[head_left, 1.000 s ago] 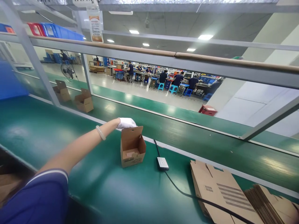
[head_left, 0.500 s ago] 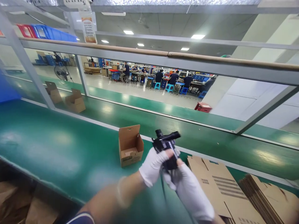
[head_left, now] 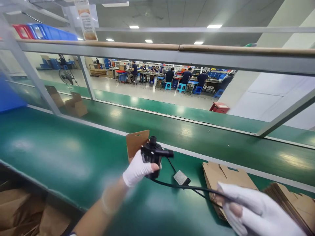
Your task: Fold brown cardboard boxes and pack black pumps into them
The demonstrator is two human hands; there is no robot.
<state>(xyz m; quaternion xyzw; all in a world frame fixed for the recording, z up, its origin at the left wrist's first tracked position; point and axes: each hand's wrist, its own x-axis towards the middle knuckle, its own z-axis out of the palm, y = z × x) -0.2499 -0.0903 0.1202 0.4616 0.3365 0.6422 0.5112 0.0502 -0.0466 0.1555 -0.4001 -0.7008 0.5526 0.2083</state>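
Note:
My left hand (head_left: pixel 140 170), in a white glove with bare fingertips, is wrapped round a small black pump (head_left: pixel 153 152). The pump has one stub pointing up and a spout pointing right. It overlaps the front of an upright open cardboard box (head_left: pixel 135 142), so most of that box is hidden. Two lengths of black cable (head_left: pixel 197 187) run from the pump toward the right. A small block with a pale label (head_left: pixel 181 177) hangs on the cable. At the lower right my gloved right hand (head_left: pixel 251 206), slightly blurred, grips the cable between thumb and fingers.
Flat cardboard cartons (head_left: pixel 230 173) lie on the green bench (head_left: pixel 81 147) at the right, beside another stack of folded cardboard (head_left: pixel 292 200). A grey metal rail (head_left: pixel 137 52) crosses above the bench. Brown paper or bags (head_left: pixel 22 209) lie below at lower left. People sit working far behind.
My left hand has carried the pump left, in front of the open box. My right hand has left the pump and moved right, pulling out the cable, and the labelled block has come into view.

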